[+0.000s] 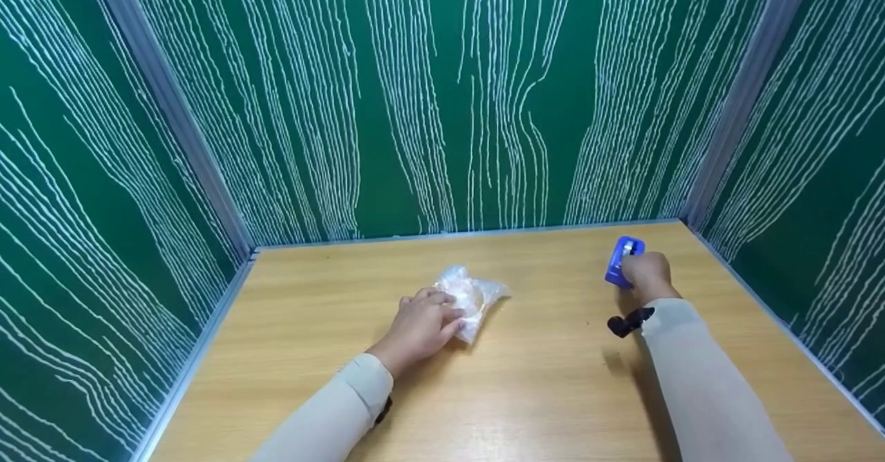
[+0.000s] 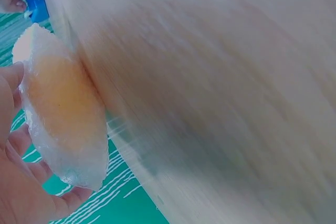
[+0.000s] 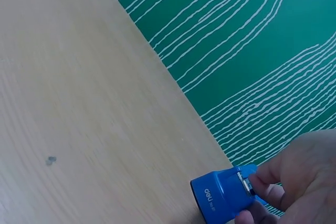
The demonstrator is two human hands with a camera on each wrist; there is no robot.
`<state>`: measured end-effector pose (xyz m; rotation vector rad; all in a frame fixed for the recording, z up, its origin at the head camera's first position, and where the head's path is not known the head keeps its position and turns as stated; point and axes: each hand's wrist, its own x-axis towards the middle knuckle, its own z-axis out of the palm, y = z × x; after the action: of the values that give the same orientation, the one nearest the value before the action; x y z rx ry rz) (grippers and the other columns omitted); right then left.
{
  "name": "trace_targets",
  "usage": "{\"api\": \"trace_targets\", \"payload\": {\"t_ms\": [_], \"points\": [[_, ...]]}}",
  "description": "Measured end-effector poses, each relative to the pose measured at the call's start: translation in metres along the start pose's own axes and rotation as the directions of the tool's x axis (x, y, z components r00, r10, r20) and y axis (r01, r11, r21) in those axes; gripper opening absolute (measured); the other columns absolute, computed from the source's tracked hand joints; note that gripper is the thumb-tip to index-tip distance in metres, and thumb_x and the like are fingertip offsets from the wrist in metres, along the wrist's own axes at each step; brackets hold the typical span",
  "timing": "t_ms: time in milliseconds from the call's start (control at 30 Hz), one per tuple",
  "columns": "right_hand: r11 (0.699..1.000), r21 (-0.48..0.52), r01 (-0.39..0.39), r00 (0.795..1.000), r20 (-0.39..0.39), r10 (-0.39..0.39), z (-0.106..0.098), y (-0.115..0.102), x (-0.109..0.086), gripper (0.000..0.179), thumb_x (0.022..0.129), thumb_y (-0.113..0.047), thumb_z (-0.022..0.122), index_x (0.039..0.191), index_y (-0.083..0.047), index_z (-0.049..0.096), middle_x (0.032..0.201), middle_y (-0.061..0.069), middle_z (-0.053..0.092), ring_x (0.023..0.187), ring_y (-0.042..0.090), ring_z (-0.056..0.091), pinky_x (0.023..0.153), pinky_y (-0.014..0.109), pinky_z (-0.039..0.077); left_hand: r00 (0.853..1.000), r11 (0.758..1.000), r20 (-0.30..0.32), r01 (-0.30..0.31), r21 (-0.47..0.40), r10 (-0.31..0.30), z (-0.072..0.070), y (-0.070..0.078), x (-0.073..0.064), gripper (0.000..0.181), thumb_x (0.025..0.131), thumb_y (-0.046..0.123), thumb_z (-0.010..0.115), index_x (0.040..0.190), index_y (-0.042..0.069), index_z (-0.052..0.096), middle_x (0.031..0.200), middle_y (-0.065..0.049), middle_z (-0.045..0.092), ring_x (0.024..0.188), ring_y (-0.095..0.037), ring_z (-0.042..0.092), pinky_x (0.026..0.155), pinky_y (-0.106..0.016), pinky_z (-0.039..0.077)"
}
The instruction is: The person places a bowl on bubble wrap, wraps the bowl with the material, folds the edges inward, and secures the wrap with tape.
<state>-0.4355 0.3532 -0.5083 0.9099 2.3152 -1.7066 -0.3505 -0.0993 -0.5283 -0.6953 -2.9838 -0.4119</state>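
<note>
A bundle of clear bubble wrap (image 1: 464,296) with something orange inside lies left of the table's middle. My left hand (image 1: 423,325) holds it from the near left side; in the left wrist view fingers and thumb spread around the wrapped bundle (image 2: 65,108). At the far right, my right hand (image 1: 646,275) is at a blue tape dispenser (image 1: 613,276). The right wrist view shows thumb and finger pinching at the metal edge of the dispenser (image 3: 218,195), which is marked "deli". The right hand partly hides it.
The wooden table (image 1: 525,393) ends at green walls (image 1: 394,102) with white wavy lines at the back and both sides. Grey metal posts (image 1: 169,109) stand at the back corners. A dark band with a rounded piece (image 1: 629,322) hangs at my right wrist.
</note>
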Motion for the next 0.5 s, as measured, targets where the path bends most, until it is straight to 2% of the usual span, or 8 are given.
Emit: {"api": "trace_targets", "payload": {"t_ms": [100, 333, 500], "points": [[1.0, 0.014, -0.007, 1.0, -0.008, 0.007, 0.001, 0.0003, 0.0027, 0.07, 0.119, -0.019, 0.039, 0.177, 0.01, 0.01, 0.182, 0.032, 0.033, 0.166, 0.047, 0.041, 0.139, 0.06, 0.032, 1.0, 1.0, 0.003, 0.007, -0.004, -0.007, 0.0006, 0.0001, 0.0, 0.037, 0.114, 0.051, 0.064, 0.143, 0.034, 0.081, 0.163, 0.002, 0.066, 0.159, -0.03, 0.051, 0.126, -0.063, 0.041], [0.996, 0.085, -0.004, 1.0, -0.004, 0.005, 0.0025, -0.0016, 0.0024, 0.068, 0.117, -0.013, 0.041, 0.177, 0.007, 0.016, 0.178, 0.028, 0.042, 0.151, 0.038, 0.052, 0.132, 0.049, 0.048, 1.0, 1.0, -0.002, 0.023, -0.017, -0.023, -0.0011, 0.0001, -0.0012, 0.037, 0.114, 0.051, 0.065, 0.142, 0.033, 0.081, 0.163, 0.001, 0.066, 0.159, -0.03, 0.051, 0.128, -0.064, 0.04], [0.994, 0.107, -0.001, 1.0, -0.016, 0.003, 0.0041, 0.0, 0.0023, 0.067, 0.115, -0.011, 0.04, 0.177, 0.007, 0.02, 0.176, 0.026, 0.045, 0.146, 0.035, 0.055, 0.13, 0.047, 0.05, 0.999, 0.999, -0.002, 0.032, -0.024, -0.032, -0.0007, 0.0005, -0.0023, 0.036, 0.114, 0.05, 0.066, 0.142, 0.033, 0.081, 0.164, 0.0, 0.066, 0.16, -0.03, 0.05, 0.13, -0.067, 0.038]]}}
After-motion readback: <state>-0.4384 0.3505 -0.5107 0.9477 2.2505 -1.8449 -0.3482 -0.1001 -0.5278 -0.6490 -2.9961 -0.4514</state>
